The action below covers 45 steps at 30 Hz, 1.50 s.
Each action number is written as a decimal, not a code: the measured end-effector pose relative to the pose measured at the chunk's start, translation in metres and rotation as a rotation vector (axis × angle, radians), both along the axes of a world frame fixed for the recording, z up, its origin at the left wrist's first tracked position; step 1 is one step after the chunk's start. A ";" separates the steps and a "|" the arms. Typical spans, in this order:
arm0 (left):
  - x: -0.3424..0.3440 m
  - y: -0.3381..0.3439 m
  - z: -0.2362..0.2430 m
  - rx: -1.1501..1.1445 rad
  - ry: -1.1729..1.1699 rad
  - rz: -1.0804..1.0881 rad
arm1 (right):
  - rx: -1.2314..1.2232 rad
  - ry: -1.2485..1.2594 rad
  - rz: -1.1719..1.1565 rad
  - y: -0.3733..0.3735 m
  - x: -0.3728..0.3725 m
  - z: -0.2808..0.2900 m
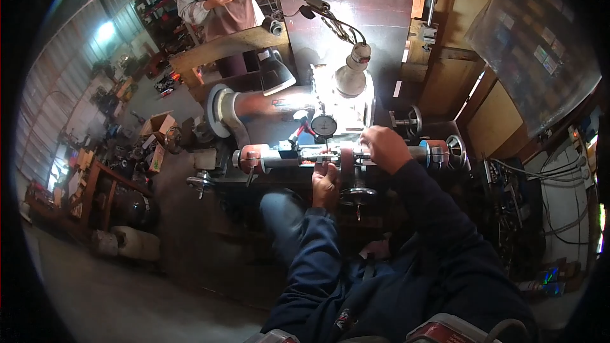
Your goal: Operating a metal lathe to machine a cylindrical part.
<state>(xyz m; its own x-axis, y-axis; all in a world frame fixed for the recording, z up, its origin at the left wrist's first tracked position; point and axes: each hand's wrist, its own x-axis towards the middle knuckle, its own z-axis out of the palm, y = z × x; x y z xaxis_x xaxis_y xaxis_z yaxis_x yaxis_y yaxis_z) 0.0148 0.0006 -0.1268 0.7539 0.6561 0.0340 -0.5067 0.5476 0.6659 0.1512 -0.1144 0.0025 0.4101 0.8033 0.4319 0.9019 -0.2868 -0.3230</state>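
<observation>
Head view: a dial indicator (324, 126) stands at the horizontal bar (277, 158), apparently for gauging, left hand (325, 187) just below the indicator, right hand (386, 148) curled rightward, grasps undeterminable; the next move likely calls for steadiness.

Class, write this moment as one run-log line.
left hand: below dial gauge, grip unclear; right hand: right of gauge, grip unclear; lamp: lit
</observation>
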 end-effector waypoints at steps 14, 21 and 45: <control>-0.005 -0.001 0.023 0.159 0.326 0.162 | 0.239 0.006 -0.653 -0.189 0.107 0.032; -0.009 -0.003 0.021 0.206 0.509 0.253 | -0.028 0.462 -0.431 -0.286 0.163 -0.081; -0.009 0.000 -0.002 0.116 0.505 0.386 | 0.487 0.685 -0.455 -0.252 0.130 -0.053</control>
